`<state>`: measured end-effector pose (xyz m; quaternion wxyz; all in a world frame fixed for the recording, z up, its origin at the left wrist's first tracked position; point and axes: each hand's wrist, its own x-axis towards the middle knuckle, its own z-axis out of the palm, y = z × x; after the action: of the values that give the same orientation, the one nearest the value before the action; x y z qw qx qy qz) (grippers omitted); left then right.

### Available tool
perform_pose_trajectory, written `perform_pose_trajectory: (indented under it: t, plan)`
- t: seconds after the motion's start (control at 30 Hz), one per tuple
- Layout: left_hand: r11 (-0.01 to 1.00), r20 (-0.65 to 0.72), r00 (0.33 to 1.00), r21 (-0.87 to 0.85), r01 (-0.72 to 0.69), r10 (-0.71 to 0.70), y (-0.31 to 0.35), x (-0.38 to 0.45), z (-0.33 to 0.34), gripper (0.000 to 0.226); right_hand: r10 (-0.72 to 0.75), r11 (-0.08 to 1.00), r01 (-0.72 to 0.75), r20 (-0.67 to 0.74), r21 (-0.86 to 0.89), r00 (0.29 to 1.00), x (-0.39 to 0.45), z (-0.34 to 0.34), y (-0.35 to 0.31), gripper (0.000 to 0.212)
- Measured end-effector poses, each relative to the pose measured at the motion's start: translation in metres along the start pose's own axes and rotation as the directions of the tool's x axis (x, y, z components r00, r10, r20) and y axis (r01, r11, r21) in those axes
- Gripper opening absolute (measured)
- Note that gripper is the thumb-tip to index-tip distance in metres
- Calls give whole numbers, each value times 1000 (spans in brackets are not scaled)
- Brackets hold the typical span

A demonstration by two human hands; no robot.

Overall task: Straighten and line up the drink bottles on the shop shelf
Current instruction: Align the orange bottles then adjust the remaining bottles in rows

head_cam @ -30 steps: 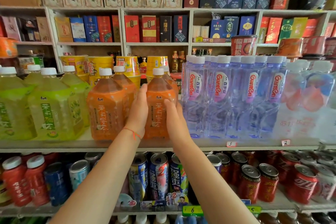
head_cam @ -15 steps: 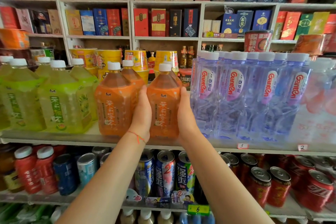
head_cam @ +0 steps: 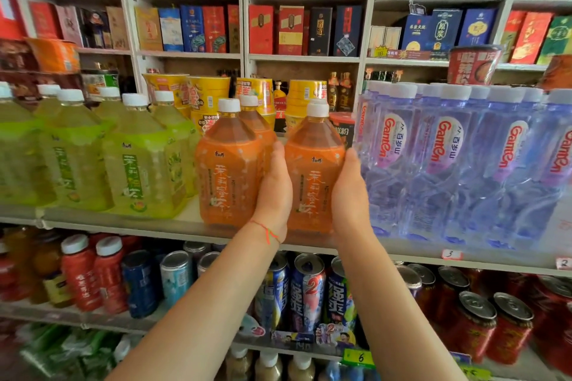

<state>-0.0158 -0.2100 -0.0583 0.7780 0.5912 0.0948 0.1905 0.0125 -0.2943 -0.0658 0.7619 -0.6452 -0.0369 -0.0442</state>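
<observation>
I'm standing in a small shop. The shelf (head_cam: 93, 219) in front of me carries rows of orange tea bottles (head_cam: 229, 164), green tea bottles (head_cam: 136, 164) and water bottles (head_cam: 445, 164), with handwritten price tags (head_cam: 450, 254) on its edge. Lower down sit drink cans (head_cam: 306, 291); across the top are boxed goods (head_cam: 291, 29).

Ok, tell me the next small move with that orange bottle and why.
Probably ease the held orange bottle a touch back. Both hands, left hand and right hand, clasp its sides, and its base sits nearer the shelf edge than the neighbouring orange bottle, so the fronts seem uneven.
</observation>
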Motion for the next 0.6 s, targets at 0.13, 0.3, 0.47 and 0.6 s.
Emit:
perform_pose_trajectory:
  t: [0.13,0.3,0.47,0.6]
  plan:
    - [862,118,886,202,-464,449,3,-23,-21,28,-583,799,546,-101,-252,806,-24,17,-2,49]
    - [479,-91,478,331,-813,874,20,-1,-87,40,-942,184,806,134,-563,309,-23,67,4,51]
    - [949,23,954,-114,-296,300,33,53,-123,45,-853,-6,757,398,-653,337,-29,114,17,57]
    - [983,186,976,-168,-79,110,33,62,-128,41,-810,-58,578,377,-814,450,-22,131,20,57]
